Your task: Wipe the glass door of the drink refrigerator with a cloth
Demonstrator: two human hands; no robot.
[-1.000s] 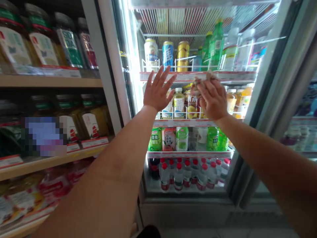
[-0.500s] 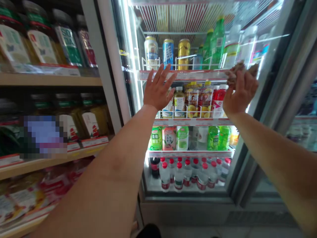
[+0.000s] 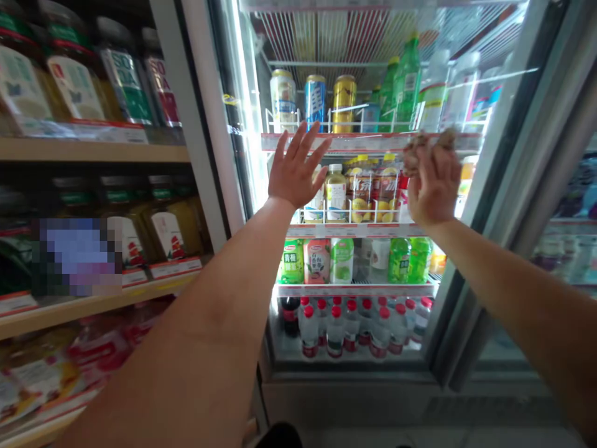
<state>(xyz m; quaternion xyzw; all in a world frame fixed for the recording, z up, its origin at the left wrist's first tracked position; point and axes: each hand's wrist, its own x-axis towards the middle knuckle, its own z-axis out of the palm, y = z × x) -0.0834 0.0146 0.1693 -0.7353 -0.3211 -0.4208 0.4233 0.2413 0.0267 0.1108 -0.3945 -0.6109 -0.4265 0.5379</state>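
My left hand lies with fingers spread against the glass door of a lit drinks cooler, over the left part of the second shelf. Whether the whole palm touches the glass, I cannot tell. Further right, my right hand is closed around a crumpled brownish rag, held up at the glass near the red-edged upper shelf. Parts of the rag stick out past the fingertips, slightly blurred. Behind the hands stand a gold can, a blue can and yellow-capped tea bottles.
Green bottles stand on the top shelf. Several red-capped water bottles fill the cooler's bottom. To the left is a wooden shelf with juice bottles and a blurred-out patch. Another cooler door stands at the right.
My right hand has slid left and slightly down across the glass with the rag. My left hand stays in nearly the same place.
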